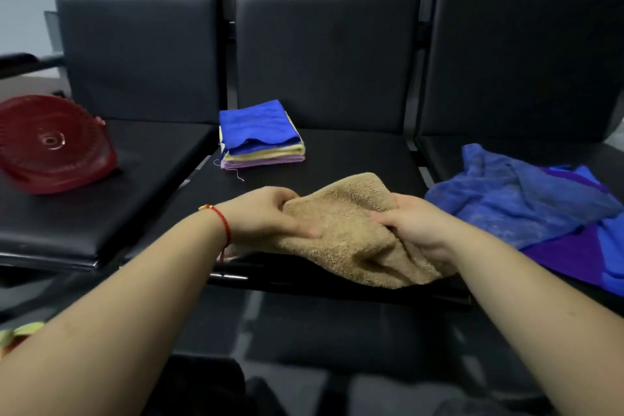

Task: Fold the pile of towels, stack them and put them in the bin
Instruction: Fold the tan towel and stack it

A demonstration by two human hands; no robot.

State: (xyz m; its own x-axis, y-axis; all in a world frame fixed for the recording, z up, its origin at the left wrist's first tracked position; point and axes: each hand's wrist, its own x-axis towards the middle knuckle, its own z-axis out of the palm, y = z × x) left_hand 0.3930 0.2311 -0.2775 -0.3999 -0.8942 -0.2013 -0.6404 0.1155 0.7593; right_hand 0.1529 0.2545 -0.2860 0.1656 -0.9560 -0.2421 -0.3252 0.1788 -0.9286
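Left hand (270, 216) and right hand (417, 224) are both pinching the crumpled tan terry towel (351, 233) on the black padded seat (337, 155). Folded stack of blue, yellow and lilac towels (261, 135) is lying at 11 o'clock; red plastic bin (50, 143) at 9 o'clock.

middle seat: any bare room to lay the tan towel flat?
Yes: bare cushion between the folded stack and the tan towel that both hands, left and right, grip, wider toward the right edge. The right seat is crowded by the unfolded pile; the left seat holds the red bin, with bare front.
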